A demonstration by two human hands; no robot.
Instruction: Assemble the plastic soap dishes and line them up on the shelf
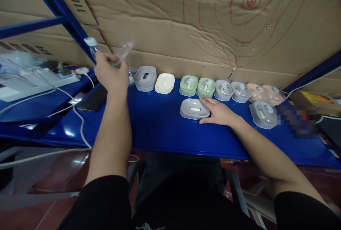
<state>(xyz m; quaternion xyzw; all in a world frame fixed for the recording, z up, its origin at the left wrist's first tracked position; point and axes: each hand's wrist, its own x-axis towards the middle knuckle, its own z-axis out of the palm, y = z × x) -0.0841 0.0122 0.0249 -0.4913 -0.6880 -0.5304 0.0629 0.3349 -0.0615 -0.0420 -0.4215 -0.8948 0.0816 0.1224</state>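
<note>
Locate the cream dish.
Head view, just left of centre: the cream dish sits on the blue table, between the grey tub and left green dish.

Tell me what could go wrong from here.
The left hand holds a blurred clear piece right by the capped bottle; a quick swing might knock the bottle, though whether they already touch is hidden. The right hand is at only one end of the grey dish, so the dish could twist or slip; pushed forward, it might bump the green boxes close behind it.
</note>
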